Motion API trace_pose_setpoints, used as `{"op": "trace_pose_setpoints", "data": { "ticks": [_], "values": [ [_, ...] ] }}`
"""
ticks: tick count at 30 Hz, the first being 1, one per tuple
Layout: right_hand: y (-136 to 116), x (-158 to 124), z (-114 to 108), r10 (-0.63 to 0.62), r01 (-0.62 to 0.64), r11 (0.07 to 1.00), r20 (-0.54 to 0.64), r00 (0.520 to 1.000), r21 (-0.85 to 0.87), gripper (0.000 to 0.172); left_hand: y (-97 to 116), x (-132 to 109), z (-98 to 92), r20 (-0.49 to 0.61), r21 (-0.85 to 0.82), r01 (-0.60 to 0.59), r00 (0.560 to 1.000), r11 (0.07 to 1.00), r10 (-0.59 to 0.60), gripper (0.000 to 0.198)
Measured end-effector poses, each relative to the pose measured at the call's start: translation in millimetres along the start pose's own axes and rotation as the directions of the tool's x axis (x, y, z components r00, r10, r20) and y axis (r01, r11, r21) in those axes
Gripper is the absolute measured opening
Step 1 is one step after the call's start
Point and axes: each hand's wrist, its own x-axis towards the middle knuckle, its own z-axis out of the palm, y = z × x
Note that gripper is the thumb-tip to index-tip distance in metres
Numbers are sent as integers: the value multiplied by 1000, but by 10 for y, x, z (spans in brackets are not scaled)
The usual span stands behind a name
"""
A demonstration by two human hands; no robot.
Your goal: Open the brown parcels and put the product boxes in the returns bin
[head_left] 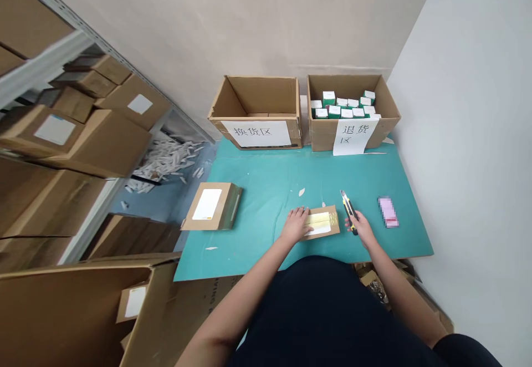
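Note:
A small flat cardboard box (336, 212) with a pale label and yellowish tape lies on the green tabletop in front of me. My left hand (296, 224) grips its left end, fingers over the far edge and thumb on top. In my right hand (361, 228) is a yellow and black utility knife (349, 209), its tip pointing away from me. The knife is just right of the box, apart from it. Whether its blade is out is too small to tell for certain.
Two open cartons with paper signs stand at the back: the left carton (296, 134) and the right carton (322, 137), which holds several green-and-white boxes. A labelled box (226, 206) sits left, a blurred pink item (388, 212) right. Shelves of boxes and a large carton (162, 289) stand left.

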Motion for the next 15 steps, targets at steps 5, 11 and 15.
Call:
{"op": "trace_pose_setpoints", "data": {
  "ticks": [5,11,15],
  "values": [
    [97,-263,-183,46,-48,997,-32,998,-68,62,75,150,35,52,-3,-17,998,1000,18,77],
    [212,-412,-261,115,-113,984,13,993,-140,65,22,146,25,61,12,-29,998,999,29,79],
    [274,-431,-271,132,-121,977,49,990,-177,69,-23,112,59,26,0,-40,999,999,40,73]
  ]
}}
